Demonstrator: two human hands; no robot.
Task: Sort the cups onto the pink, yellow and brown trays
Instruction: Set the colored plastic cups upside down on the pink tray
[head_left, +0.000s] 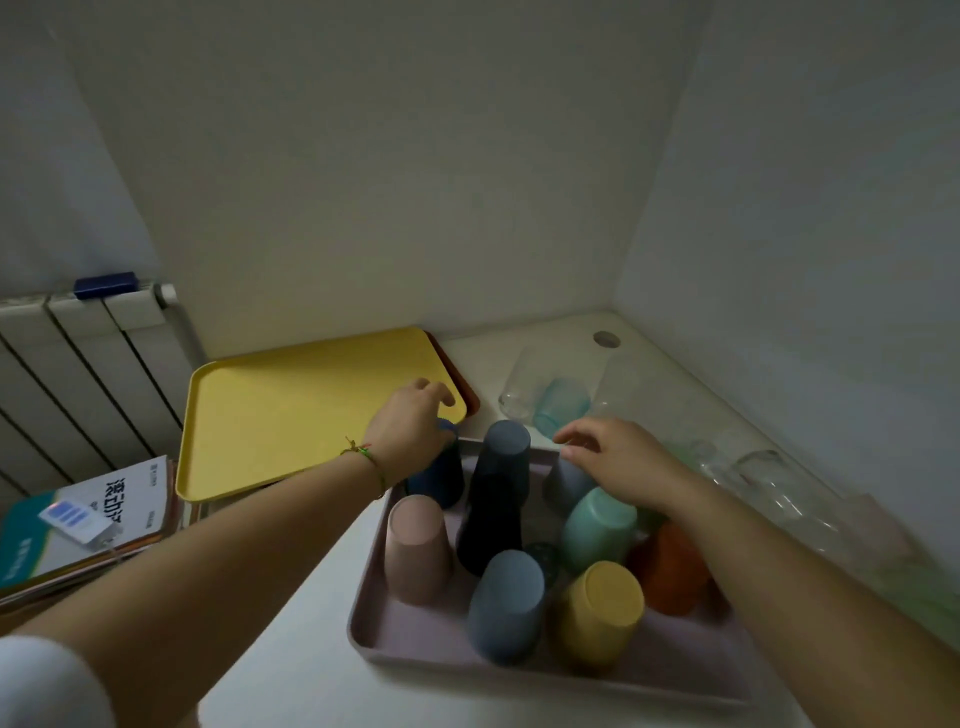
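Cups (506, 608) stand upside down on the pink tray (363, 618), which lies on the table (311, 649) in front of you. Among them are a pink cup (418, 548), a tall dark stack (496, 499), a yellow cup (602, 613), a teal cup (597, 527) and an orange cup (672, 569). Your left hand (410, 421) lies over the base of the navy cup (441, 475) at the tray's far left corner. Its fingers curl forward above the near corner of the yellow tray (270, 415), and you cannot tell whether they clamp the cup. Your right hand (613, 457) arches over the grey cup (566, 480) at the tray's far side, fingers loosely bent. Whether they hold that cup cannot be told either. The yellow tray rests on the brown tray (467, 395), whose edge shows along its right side. Clear glasses (519, 395) stand on the table beyond and right of the pink tray. Books (78, 530) lie at the left.
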